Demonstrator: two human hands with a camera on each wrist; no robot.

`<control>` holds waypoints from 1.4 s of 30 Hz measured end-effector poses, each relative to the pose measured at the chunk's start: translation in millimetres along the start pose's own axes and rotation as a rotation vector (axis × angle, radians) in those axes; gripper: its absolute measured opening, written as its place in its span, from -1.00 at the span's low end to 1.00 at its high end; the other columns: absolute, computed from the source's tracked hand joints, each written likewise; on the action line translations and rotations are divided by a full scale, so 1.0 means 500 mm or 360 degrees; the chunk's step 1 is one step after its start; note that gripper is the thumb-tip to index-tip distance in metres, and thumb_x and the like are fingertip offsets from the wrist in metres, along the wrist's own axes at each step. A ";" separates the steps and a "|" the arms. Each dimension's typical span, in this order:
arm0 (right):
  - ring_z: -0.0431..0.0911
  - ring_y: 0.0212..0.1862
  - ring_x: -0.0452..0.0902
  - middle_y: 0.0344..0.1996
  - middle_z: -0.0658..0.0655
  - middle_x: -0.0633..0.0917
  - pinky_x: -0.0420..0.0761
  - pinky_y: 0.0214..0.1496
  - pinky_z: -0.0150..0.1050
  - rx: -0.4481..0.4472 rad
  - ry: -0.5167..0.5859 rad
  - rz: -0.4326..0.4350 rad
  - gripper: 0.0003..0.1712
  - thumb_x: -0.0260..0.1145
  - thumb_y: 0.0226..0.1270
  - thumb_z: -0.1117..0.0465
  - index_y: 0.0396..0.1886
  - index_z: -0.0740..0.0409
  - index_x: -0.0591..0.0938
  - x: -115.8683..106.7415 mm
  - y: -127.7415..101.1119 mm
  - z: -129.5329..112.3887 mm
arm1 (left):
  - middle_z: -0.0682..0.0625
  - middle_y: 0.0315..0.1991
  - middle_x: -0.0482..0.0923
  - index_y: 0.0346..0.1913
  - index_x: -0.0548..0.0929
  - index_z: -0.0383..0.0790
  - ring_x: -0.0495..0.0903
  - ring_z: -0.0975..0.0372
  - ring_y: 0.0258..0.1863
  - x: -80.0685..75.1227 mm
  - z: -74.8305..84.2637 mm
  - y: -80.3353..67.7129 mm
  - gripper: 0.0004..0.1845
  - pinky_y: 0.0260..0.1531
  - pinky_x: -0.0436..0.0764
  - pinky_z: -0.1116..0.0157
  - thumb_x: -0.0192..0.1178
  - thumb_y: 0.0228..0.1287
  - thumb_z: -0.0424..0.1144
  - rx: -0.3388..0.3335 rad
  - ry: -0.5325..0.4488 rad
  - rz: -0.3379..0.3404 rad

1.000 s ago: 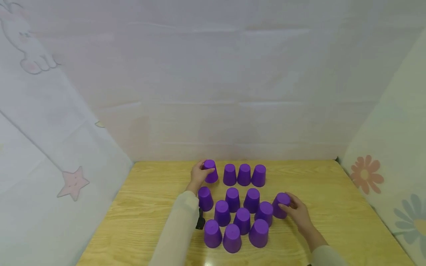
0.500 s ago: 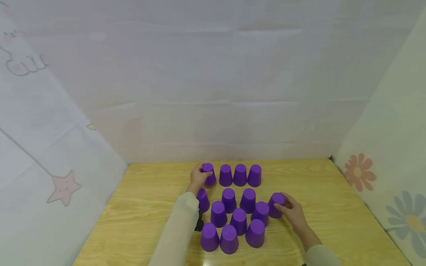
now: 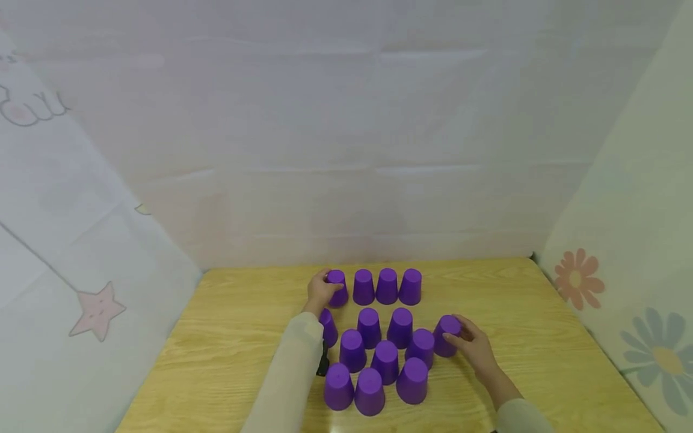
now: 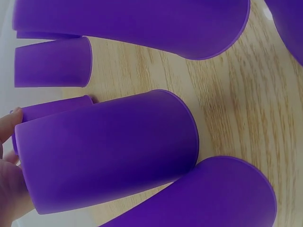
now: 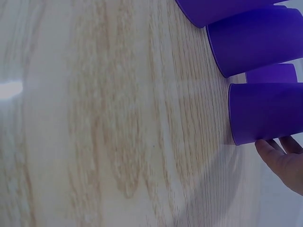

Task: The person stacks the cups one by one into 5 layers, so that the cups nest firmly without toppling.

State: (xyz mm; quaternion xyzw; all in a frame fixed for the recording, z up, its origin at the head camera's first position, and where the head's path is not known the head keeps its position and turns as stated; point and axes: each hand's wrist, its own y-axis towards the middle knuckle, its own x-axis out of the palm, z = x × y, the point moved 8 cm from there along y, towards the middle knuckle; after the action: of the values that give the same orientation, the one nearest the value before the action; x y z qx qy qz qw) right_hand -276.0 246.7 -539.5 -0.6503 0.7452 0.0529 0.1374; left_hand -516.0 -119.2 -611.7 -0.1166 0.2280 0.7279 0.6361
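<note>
We are gripping the back-left cup [image 3: 337, 285] with our left hand [image 3: 320, 291] and the rightmost cup [image 3: 447, 335] with our right hand [image 3: 474, 350], steadying both upside-down beside the cup cluster [image 3: 385, 359] on the bench [image 3: 227, 355].

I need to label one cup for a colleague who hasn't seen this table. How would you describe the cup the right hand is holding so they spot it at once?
On the wooden table stands a cluster of upside-down purple cups. Look to the cluster's right edge, level with the middle rows: the cup there has the right hand gripping it. Unlike its neighbours, it sits out alone at the right flank, the only cup on that side with fingers on it.
</note>
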 end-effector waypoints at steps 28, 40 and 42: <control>-0.14 0.08 0.45 0.16 0.33 0.50 0.47 -0.01 -0.53 -0.0069 -0.0008 -0.0072 -0.34 0.29 0.24 0.18 0.30 0.24 0.33 0.004 0.004 -0.001 | -0.38 0.08 0.50 0.21 0.42 -0.40 0.49 -0.14 0.12 -0.070 0.216 -0.133 -0.36 0.10 0.53 0.05 0.34 -0.01 -0.37 -0.0328 0.0048 -0.0202; -0.07 0.13 0.43 0.18 0.33 0.47 0.47 0.01 -0.54 -0.0070 -0.0019 -0.0097 -0.32 0.29 0.24 0.18 0.32 0.25 0.31 0.006 0.003 -0.004 | -0.42 0.17 0.40 0.28 0.34 -0.39 0.41 -0.17 0.18 -0.086 0.237 -0.137 -0.28 0.17 0.46 0.01 0.34 0.03 -0.27 -0.0324 0.0064 -0.0208; -0.03 0.15 0.43 0.18 0.34 0.47 0.47 0.03 -0.51 -0.0071 -0.0025 -0.0095 -0.32 0.29 0.23 0.19 0.32 0.26 0.30 0.006 0.002 -0.006 | -0.42 0.19 0.38 0.29 0.33 -0.38 0.40 -0.18 0.20 -0.087 0.242 -0.137 -0.28 0.18 0.45 0.00 0.34 0.04 -0.27 -0.0305 0.0034 -0.0216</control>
State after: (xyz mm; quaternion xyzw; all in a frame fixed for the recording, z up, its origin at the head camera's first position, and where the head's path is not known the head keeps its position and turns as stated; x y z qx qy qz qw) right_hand -278.0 243.4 -537.3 -0.6748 0.7230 0.0704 0.1302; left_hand -427.0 -93.2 -499.0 -0.1997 0.1557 0.7003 0.6674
